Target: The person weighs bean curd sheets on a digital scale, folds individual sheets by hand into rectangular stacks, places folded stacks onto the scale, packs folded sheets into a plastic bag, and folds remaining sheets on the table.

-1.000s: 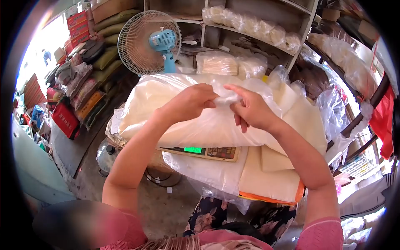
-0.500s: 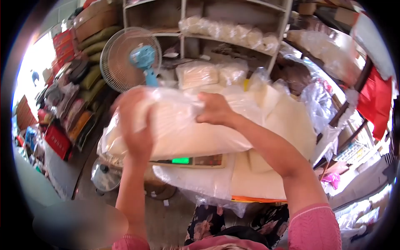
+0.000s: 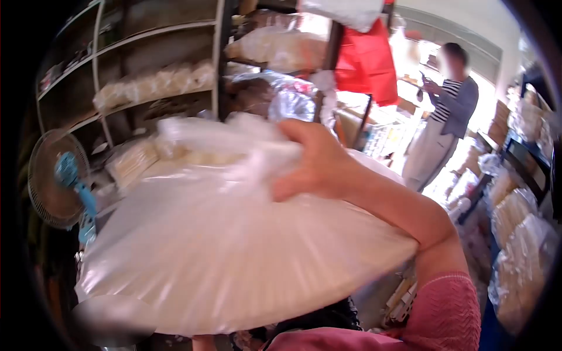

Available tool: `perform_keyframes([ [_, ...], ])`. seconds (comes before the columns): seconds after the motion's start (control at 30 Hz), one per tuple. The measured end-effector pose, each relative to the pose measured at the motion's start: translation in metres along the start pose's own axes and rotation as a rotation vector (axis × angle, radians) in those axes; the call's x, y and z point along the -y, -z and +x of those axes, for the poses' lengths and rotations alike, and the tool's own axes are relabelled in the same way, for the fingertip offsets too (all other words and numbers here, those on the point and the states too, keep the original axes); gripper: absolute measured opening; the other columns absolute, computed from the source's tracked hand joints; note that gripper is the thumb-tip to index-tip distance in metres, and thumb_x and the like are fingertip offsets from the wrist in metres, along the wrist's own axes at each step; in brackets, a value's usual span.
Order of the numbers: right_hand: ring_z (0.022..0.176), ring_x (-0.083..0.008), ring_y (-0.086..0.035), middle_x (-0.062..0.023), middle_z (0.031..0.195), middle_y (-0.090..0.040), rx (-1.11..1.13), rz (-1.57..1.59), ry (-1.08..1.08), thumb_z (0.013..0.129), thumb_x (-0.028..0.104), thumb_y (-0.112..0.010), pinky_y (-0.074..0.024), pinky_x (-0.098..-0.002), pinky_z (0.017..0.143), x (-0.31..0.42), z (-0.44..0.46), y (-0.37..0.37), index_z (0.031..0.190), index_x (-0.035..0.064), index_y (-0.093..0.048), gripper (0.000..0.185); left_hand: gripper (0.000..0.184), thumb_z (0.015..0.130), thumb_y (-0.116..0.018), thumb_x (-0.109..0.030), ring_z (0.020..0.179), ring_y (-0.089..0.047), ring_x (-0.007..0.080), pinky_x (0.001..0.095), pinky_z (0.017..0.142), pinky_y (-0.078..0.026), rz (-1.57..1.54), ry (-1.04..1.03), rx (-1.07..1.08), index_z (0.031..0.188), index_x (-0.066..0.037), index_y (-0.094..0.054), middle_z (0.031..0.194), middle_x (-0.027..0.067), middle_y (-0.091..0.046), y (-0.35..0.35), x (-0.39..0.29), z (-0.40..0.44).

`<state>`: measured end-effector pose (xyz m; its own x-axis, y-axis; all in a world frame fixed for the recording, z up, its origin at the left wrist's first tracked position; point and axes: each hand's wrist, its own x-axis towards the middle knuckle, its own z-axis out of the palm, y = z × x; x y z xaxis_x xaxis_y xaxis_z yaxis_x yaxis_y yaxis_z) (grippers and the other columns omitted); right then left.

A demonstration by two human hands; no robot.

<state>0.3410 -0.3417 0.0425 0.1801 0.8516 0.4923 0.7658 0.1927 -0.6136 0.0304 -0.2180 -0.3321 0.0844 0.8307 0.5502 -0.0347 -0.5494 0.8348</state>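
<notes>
A large clear plastic bag (image 3: 234,251) full of pale, cream-coloured flat material fills the middle of the view, fanned out wide at its lower edge. My right hand (image 3: 316,161) is closed round its gathered neck, thumb and fingers pressed into the bunched plastic. Of my left side, only a strip of skin shows under the bag's lower edge; the hand itself is hidden behind the bag. What exactly the pale contents are, I cannot tell.
A blue fan (image 3: 73,178) stands at the left before shelves (image 3: 158,32) with bagged goods. A red bag (image 3: 366,64) hangs ahead. At the right back stands a person (image 3: 442,117) holding a small object. Plastic-wrapped packs (image 3: 521,257) line the right side.
My view has swung right. The bag has come up off the table and scale towards me, its neck gathered in my right hand. My left hand has dropped from sight.
</notes>
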Motion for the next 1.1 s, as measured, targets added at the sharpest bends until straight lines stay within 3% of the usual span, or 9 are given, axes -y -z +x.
perform_keyframes([
  [0.17,0.079,-0.0157,-0.059,-0.0049,0.086,-0.063,-0.337,0.038,-0.451,0.046,0.003,-0.076,-0.0482,-0.0297,0.073,0.011,-0.107,0.096,0.096,0.001,-0.061,0.052,0.073,0.083,-0.06,-0.005,0.12,-0.045,0.0273,0.0383,0.099,-0.037,-0.58,0.192,0.412,0.144,-0.002,-0.021,0.141,0.0149,-0.036,-0.123,-0.096,0.021],
  [0.23,0.08,-0.0168,-0.059,-0.0055,0.087,-0.062,-0.441,-0.052,-0.524,0.046,0.0,-0.073,-0.0473,-0.0288,0.073,0.007,-0.137,0.123,0.098,0.0011,-0.06,0.053,0.073,0.084,-0.053,0.005,0.106,-0.056,0.0233,0.0323,0.091,-0.044,-0.436,0.146,0.517,0.145,-0.004,-0.016,0.141,0.0154,-0.036,-0.148,-0.118,0.025],
  [0.33,0.08,-0.0189,-0.06,-0.0069,0.086,-0.063,-0.643,-0.218,-0.623,0.045,0.002,-0.073,-0.0471,-0.0295,0.075,-0.015,-0.17,0.154,0.099,0.0002,-0.062,0.055,0.045,0.084,-0.051,0.007,0.08,-0.063,0.0156,0.0278,0.073,-0.05,-0.308,0.13,0.748,0.128,0.0,-0.047,0.109,0.0133,-0.062,-0.164,-0.103,0.009],
  [0.4,0.079,-0.0211,-0.06,-0.0084,0.088,-0.064,-0.753,-0.264,-0.686,0.046,0.003,-0.071,-0.0477,-0.0298,0.075,-0.041,-0.187,0.178,0.099,-0.0005,-0.062,0.055,0.024,0.08,-0.055,0.001,0.07,-0.065,0.0196,0.0316,0.064,-0.052,-0.269,0.095,0.913,0.102,-0.003,-0.064,0.085,0.0092,-0.067,-0.166,-0.102,-0.001],
  [0.47,0.077,-0.0225,-0.06,-0.0097,0.087,-0.064,-0.854,-0.205,-0.713,0.046,0.006,-0.07,-0.0483,-0.0305,0.073,-0.078,-0.206,0.204,0.099,-0.0009,-0.062,0.054,0.018,0.083,-0.059,-0.005,0.066,-0.062,0.0103,0.027,0.063,-0.05,-0.051,0.083,1.107,0.099,-0.006,-0.068,0.075,0.004,-0.066,-0.154,-0.067,-0.026],
  [0.6,0.073,-0.0207,-0.06,-0.0081,0.084,-0.063,-1.017,-0.252,-0.813,0.049,0.012,-0.069,-0.0491,-0.0307,0.068,-0.153,-0.237,0.247,0.103,0.0002,-0.059,0.056,0.02,0.077,-0.057,-0.011,0.081,-0.063,0.0335,0.0418,0.072,-0.051,0.147,-0.092,1.136,0.094,-0.011,-0.068,0.086,0.015,-0.066,-0.125,-0.011,-0.064],
  [0.8,0.072,-0.0201,-0.058,-0.0088,0.084,-0.062,-1.184,-0.285,-0.925,0.054,0.019,-0.067,-0.0472,-0.0294,0.072,-0.257,-0.262,0.293,0.091,0.0022,-0.063,0.041,0.023,0.083,-0.053,-0.016,0.09,-0.06,0.0356,0.0404,0.08,-0.049,0.348,-0.024,1.26,0.102,-0.008,-0.063,0.096,0.0185,-0.062,-0.106,0.033,-0.094],
  [0.87,0.072,-0.0202,-0.058,-0.0089,0.084,-0.062,-1.199,-0.287,-0.933,0.055,0.02,-0.067,-0.0467,-0.029,0.073,-0.289,-0.277,0.312,0.088,0.0026,-0.063,0.038,0.012,0.069,-0.061,-0.006,0.065,-0.063,0.0284,0.0367,0.062,-0.051,0.35,-0.321,0.891,0.079,-0.009,-0.067,0.071,0.0119,-0.063,-0.121,0.044,-0.109],
  [1.1,0.072,-0.0207,-0.056,-0.0092,0.084,-0.061,-1.144,-0.223,-1.054,0.057,0.024,-0.065,-0.0449,-0.0279,0.075,-0.42,-0.351,0.346,0.079,0.0043,-0.064,0.03,0.012,0.07,-0.059,-0.011,0.068,-0.062,0.0294,0.0387,0.062,-0.052,0.525,-0.158,0.973,0.079,-0.012,-0.066,0.078,0.009,-0.064,-0.125,0.057,-0.11],
])
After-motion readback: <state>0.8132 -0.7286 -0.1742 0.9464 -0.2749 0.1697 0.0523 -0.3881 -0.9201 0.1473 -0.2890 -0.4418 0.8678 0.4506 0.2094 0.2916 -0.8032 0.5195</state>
